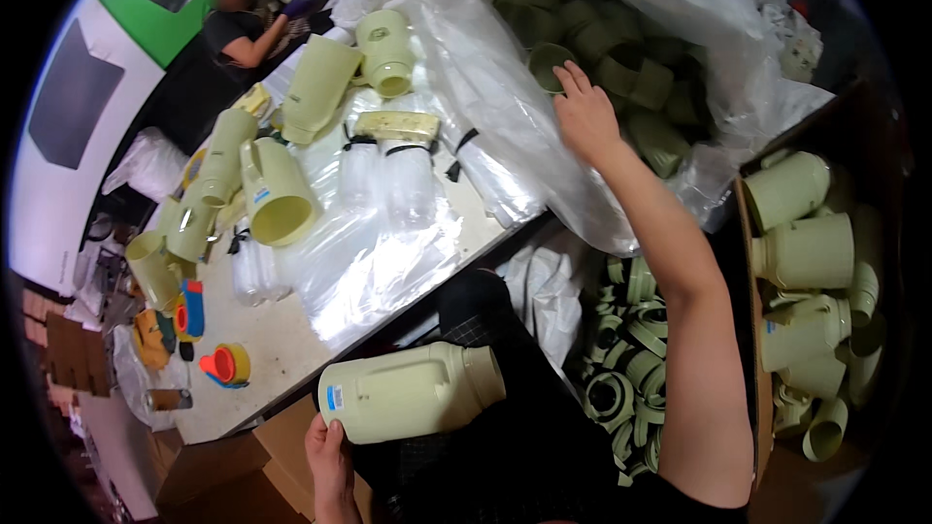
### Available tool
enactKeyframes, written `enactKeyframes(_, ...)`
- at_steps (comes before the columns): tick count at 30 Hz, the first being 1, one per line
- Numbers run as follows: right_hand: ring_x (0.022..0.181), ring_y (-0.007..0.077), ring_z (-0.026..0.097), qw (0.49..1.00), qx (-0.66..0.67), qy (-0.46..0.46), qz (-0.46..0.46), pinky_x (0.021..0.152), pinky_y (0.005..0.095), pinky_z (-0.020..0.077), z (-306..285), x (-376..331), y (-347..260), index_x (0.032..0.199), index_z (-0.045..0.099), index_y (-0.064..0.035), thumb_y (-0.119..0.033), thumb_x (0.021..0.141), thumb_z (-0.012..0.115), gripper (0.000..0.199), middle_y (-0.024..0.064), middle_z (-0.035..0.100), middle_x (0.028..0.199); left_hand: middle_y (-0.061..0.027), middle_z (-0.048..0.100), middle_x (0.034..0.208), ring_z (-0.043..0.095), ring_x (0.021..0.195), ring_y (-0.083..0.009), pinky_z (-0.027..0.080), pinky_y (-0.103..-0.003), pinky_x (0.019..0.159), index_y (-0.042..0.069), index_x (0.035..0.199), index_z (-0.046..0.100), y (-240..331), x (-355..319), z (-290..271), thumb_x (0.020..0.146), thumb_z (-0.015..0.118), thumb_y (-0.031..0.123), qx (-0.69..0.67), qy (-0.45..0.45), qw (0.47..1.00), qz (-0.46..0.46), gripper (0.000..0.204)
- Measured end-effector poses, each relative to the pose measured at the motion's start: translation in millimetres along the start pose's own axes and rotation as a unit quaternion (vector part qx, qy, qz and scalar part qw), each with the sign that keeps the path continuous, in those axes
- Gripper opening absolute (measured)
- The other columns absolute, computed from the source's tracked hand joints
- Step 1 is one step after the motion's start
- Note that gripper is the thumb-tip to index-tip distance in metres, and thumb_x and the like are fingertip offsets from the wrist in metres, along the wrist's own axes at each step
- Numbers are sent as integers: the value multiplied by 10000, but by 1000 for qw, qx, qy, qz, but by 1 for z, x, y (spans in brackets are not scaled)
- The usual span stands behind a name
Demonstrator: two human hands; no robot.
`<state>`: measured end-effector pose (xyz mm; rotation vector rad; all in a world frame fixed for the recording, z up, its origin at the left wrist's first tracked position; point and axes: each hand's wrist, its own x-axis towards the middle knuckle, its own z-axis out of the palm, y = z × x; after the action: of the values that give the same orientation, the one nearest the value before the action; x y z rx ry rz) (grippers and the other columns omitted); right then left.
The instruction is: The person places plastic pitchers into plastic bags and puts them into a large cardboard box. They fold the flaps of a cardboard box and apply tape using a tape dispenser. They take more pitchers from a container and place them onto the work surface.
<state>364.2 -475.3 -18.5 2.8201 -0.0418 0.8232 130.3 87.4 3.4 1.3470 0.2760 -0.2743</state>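
My left hand (pixel 330 446) is closed round the base end of a pale green thermos jug casing (pixel 398 393), its thumb on the side near a blue-and-white sticker. The casing lies sideways above my lap, its handle up and its narrower neck to the right. My right hand (pixel 587 116) reaches into a large clear plastic bag (pixel 456 29), fingers stretched over the rim of a pale green cup-shaped part (pixel 547 63). Its thumb is hard to make out. Several similar parts (pixel 650 82) lie heaped in the bag.
More casings (pixel 277 194) stand and lie on the plastic-covered table (pixel 282 344). Two tape rolls (pixel 228 364) sit near its corner. A carton at right holds casings (pixel 806 252); green ring-shaped parts (pixel 612 398) are heaped below my right arm. Another person (pixel 238 24) works at far left.
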Motion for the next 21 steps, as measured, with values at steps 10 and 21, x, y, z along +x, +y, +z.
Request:
enactKeyframes(10, 1145, 313, 574, 875, 369, 164, 267, 955, 432, 493, -78, -87, -72, 1316, 485, -42, -351, 914, 635, 529, 157, 582, 1196, -138, 654, 1234, 619, 1148, -246, 466, -401, 1016, -19, 1275, 555, -22, 12, 19, 1037, 517, 251, -132, 116, 982, 71, 362)
enactKeyframes(21, 1211, 313, 514, 671, 731, -27, 121, 1089, 419, 366, -171, -205, -202, 1418, 479, -67, -530, 964, 525, 650, 145, 507, 1356, -167, 583, 1347, 585, 1219, -303, 462, -445, 1056, -14, 1365, 497, -24, -9, 4, 1023, 510, 290, -119, 16, 991, -53, 458)
